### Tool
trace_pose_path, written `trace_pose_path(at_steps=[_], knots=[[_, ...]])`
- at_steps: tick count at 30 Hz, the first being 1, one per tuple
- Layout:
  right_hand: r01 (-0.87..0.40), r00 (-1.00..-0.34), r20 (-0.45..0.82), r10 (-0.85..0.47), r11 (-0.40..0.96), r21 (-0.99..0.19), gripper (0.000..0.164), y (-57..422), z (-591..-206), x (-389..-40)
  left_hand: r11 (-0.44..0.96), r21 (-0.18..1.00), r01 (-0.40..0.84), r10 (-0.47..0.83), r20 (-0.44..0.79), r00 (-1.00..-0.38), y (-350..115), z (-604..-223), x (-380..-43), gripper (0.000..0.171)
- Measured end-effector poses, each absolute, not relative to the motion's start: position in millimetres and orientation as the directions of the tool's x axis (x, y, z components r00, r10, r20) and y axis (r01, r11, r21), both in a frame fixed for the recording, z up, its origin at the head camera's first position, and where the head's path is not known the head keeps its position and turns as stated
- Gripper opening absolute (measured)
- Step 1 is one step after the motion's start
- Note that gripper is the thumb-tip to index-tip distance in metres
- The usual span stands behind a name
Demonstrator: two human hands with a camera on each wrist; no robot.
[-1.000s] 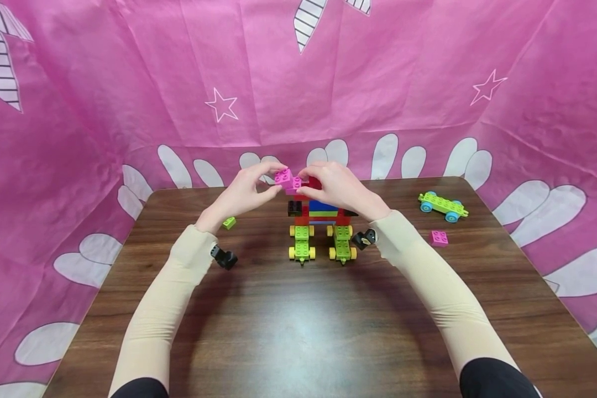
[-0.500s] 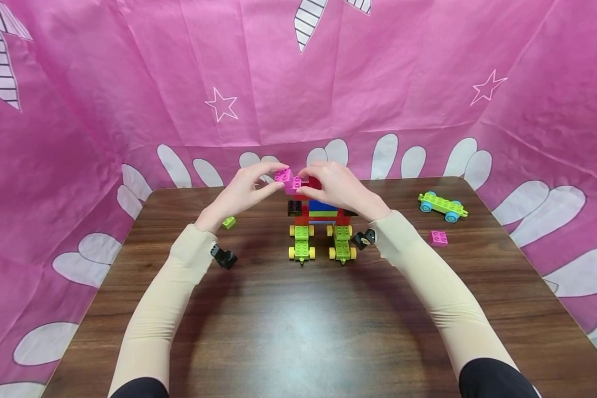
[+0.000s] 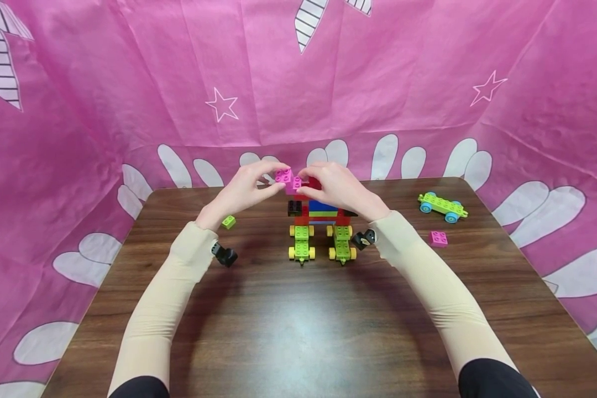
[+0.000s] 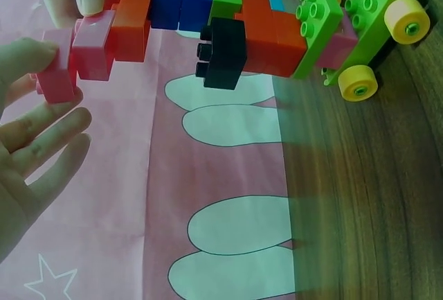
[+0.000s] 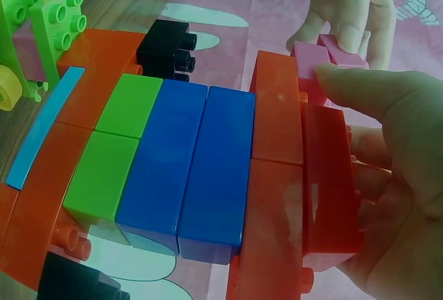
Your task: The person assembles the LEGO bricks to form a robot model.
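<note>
A tall figure of toy building blocks stands on the table, its blue blocks [image 5: 187,168] and orange-red blocks [image 5: 277,106] stacked above lime wheeled bases [image 3: 302,243] with yellow wheels. My left hand [image 3: 244,189] pinches a pink block [image 4: 58,71] at the top left, thumb on one side and fingers on the other. This block sits offset on a second pink block [image 4: 94,45]. Around that lower one curl the thumb and fingers of my right hand [image 3: 337,185], some fingers hidden behind a red block [image 5: 332,182]. Black blocks [image 4: 225,52] stick out from the figure's sides.
To the right on the brown table [image 3: 298,331] lie a lime wheeled base [image 3: 443,204] with blue wheels and a loose pink block [image 3: 439,238]. A small lime block [image 3: 229,222] lies left of the figure. A pink patterned cloth [image 3: 378,83] hangs behind the table.
My left thumb and the upper pink block have shifted very slightly to the right. The right hand and the figure keep their places.
</note>
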State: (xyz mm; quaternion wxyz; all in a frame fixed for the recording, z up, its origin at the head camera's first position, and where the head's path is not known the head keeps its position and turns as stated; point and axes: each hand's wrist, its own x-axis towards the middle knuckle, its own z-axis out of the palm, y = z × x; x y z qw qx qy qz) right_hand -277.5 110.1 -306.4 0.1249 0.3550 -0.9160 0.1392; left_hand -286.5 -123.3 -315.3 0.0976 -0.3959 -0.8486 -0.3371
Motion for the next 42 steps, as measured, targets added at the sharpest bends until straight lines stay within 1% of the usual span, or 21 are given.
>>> trace_pose_path(at_steps=[7, 13, 27, 34, 42], knots=[[-0.686, -0.715, 0.326, -0.618, 0.71, -0.16, 0.039, 110.3, -305.5, -277.2, 0.48, 0.462, 0.746, 0.62, 0.423, -0.661, -121.4, -314.1, -285.6, 0.039], [-0.689, -0.711, 0.329, -0.621, 0.708, -0.154, 0.039, 110.4, -305.7, -276.6, 0.487, 0.423, 0.764, 0.62, 0.448, -0.644, -120.8, -316.0, -284.1, 0.039], [-0.687, -0.711, 0.336, -0.618, 0.711, -0.146, 0.038, 110.6, -307.2, -277.3, 0.469, 0.468, 0.749, 0.588, 0.467, -0.66, -123.7, -321.6, -285.6, 0.04], [-0.699, -0.698, 0.353, -0.623, 0.701, -0.144, 0.036, 111.2, -308.9, -278.9, 0.466, 0.481, 0.742, 0.603, 0.441, -0.665, -125.1, -319.4, -286.2, 0.043], [-0.697, -0.701, 0.349, -0.622, 0.7, -0.153, 0.036, 111.7, -310.0, -279.7, 0.497, 0.478, 0.725, 0.616, 0.395, -0.682, -124.6, -315.9, -284.8, 0.044]])
